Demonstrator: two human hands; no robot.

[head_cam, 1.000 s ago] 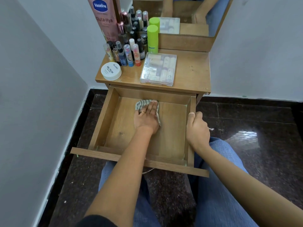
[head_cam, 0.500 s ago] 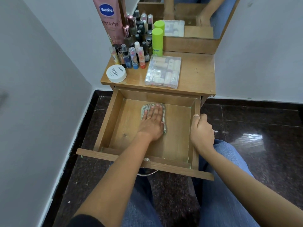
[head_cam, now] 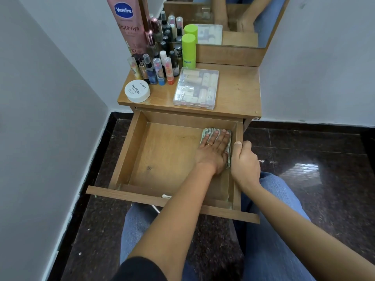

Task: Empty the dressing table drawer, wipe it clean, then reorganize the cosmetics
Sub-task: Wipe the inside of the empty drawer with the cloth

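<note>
The drawer (head_cam: 129, 151) stood pulled out below the worktop (head_cam: 237, 92), its wooden bottom bare but for a cloth (head_cam: 207, 132) in the far right corner. A mirror (head_cam: 233, 40) rose at the back of the worktop.

The left hand (head_cam: 213, 151) lay flat inside the drawer, its fingers (head_cam: 220, 136) straight and close together, pressing down on the cloth. The cloth lay under the palm and fingers, with a striped edge showing past the fingertips and along the thumb side (a ring (head_cam: 209, 144) sat on one finger). The right hand (head_cam: 244, 161) gripped the drawer's right wall just beside the left hand, thumb on the top edge and fingers (head_cam: 246, 145) curled over the outer side.

A tall pink tube (head_cam: 129, 25) stood at the worktop's back left. A clear box (head_cam: 195, 88) of small containers lay flat near the front middle, with a green bottle (head_cam: 188, 51) upright behind it. A white jar (head_cam: 137, 91) sat at the front left corner, and a cluster of small bottles (head_cam: 160, 65) stood between the jar and the tube.
</note>
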